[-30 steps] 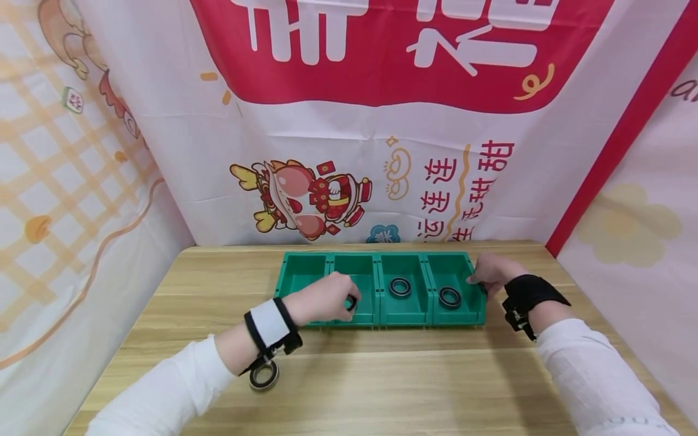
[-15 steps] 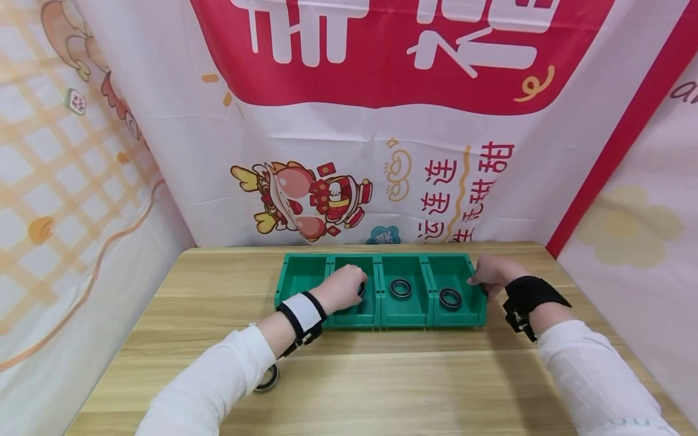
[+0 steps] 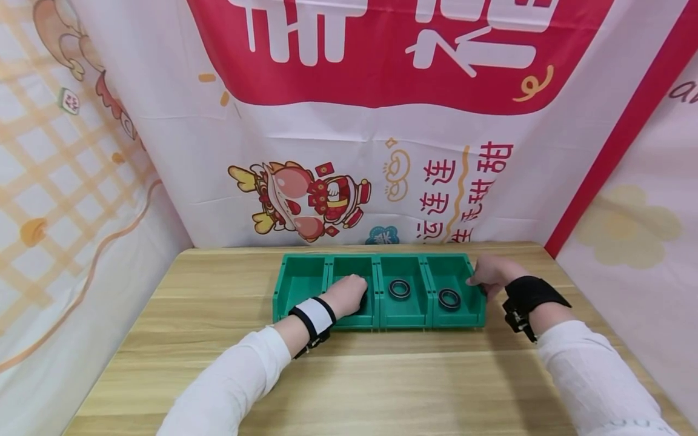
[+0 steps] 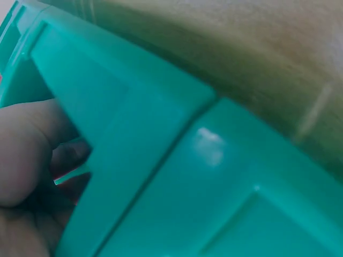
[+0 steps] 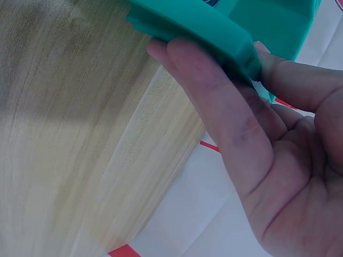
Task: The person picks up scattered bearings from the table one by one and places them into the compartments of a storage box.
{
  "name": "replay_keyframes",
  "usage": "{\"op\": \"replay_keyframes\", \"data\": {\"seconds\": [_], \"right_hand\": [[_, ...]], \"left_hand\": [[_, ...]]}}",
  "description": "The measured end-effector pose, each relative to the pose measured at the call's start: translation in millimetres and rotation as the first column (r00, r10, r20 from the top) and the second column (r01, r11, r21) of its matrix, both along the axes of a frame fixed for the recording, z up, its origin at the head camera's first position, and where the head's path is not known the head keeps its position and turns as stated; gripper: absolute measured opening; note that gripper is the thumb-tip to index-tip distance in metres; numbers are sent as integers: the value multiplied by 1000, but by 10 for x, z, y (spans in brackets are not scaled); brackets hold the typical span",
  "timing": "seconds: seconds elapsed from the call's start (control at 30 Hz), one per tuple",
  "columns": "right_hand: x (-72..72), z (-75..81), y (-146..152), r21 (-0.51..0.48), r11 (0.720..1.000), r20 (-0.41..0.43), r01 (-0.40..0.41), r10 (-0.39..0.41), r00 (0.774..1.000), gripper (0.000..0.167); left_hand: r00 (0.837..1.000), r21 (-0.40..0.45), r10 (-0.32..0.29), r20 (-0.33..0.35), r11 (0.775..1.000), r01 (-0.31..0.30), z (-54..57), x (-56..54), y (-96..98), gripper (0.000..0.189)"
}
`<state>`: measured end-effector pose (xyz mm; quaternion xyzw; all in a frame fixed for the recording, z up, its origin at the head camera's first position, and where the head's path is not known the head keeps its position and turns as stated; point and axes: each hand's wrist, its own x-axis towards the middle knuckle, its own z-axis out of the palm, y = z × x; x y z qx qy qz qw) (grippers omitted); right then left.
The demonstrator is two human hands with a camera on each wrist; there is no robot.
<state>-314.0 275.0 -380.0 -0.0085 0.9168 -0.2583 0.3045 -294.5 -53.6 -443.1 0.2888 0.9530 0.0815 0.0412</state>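
My left hand point(image 3: 347, 295) reaches down into the second bin from the left in a row of joined green bins point(image 3: 305, 287). Its fingers are curled round a dark ball bearing point(image 3: 363, 301), mostly covered by the hand. In the left wrist view, the bin wall hides the fingertips. My right hand point(image 3: 493, 275) grips the side wall of the rightmost bin, thumb inside and fingers outside and under the edge, as the right wrist view shows. One bearing point(image 3: 400, 297) lies flat in the third bin, and another bearing point(image 3: 449, 307) in the rightmost.
The bins stand toward the back of a wooden table point(image 3: 403, 387). Behind them hangs a printed cloth point(image 3: 305, 133), with more cloth at both sides.
My left hand has moved right and down into the second bin with the bearing. The bearing on the table is now hidden behind the left arm. The right hand stays put.
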Motion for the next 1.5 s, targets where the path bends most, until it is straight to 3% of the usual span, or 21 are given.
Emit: {"op": "replay_keyframes", "data": {"seconds": [0.4, 0.57, 0.7, 0.77, 0.93, 1.07, 1.17, 1.3, 1.5], "right_hand": [[7, 35, 29, -15, 1000, -9, -8, 7, 1000, 30], [-1, 35, 31, -17, 1000, -10, -7, 7, 1000, 31], [-4, 21, 15, -20, 1000, -20, -10, 10, 1000, 31], [-5, 7, 6, -22, 1000, -17, -9, 8, 1000, 31], [-7, -17, 15, -26, 1000, -4, 8, -8, 1000, 33], [-5, -11, 20, -26, 1000, -7, 14, -14, 1000, 33], [-6, -5, 15, -28, 1000, -14, 13, -14, 1000, 33], [-8, -7, 7, -27, 1000, -15, 11, -11, 1000, 33], [-3, -17, 14, -25, 999, -10, 20, -20, 1000, 35]], "left_hand": [[999, -57, 0, -54, 998, -3, -13, 52, 52, 15], [1000, -36, 14, -23, 999, -14, -2, 45, 41, 16], [999, -8, 32, -18, 999, -32, 134, 83, -15, 28], [997, 12, 48, -62, 999, -47, 253, 143, -77, 40], [979, 100, 84, -185, 993, -66, 562, 445, -355, 63], [969, 158, 94, -230, 986, -58, 643, 781, -655, 67], [964, 174, 121, -237, 982, -80, 559, 1023, -881, 70], [963, 176, 165, -213, 976, -129, 349, 1292, -1119, 74], [979, 131, 181, -94, 977, -168, 52, 1569, -1304, 75]]}}
